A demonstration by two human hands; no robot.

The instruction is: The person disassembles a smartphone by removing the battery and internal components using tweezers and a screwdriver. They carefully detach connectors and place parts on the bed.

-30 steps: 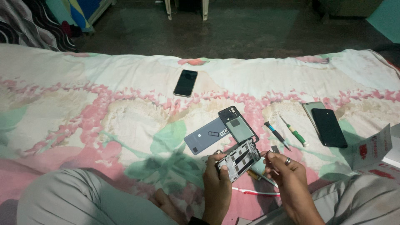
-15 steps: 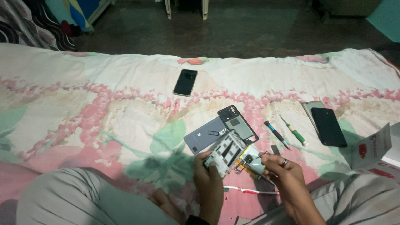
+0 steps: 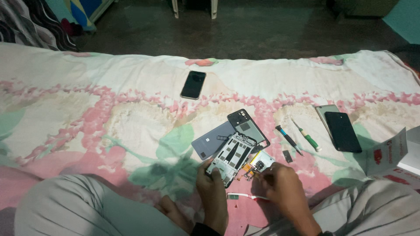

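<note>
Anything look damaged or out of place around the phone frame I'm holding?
Nothing looks broken. The opened phone frame sits tilted in the left hand, and the right hand works at a part hanging loose off its lower edge. Two screwdrivers and a small dark piece lie scattered on the bedsheet.

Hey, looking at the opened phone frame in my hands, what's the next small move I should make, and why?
Probably steady the opened grey phone frame with your left hand and ease the small orange-cabled part free with your right hand. The right fingertips already sit at that part by the frame's lower edge, and both screwdrivers lie unused on the floral sheet.
</note>
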